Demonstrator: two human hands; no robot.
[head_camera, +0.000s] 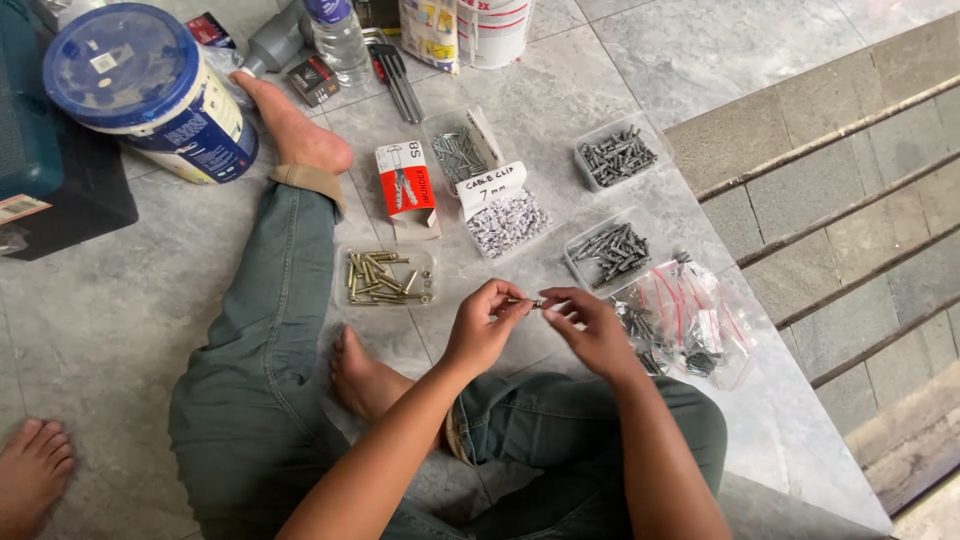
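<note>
Small brass-and-steel fastener (537, 302) pinched between left hand (484, 325) and right hand (592, 330), long axis level, left to right, above clear tray of brass anchors (387, 276)

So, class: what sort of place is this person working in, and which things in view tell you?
Probably a tiled floor used as a makeshift workspace, beside stone steps. Clear plastic trays of grey screws, a blue-lidded paint bucket and both hands pinching a small metal fastener suggest it.
</note>
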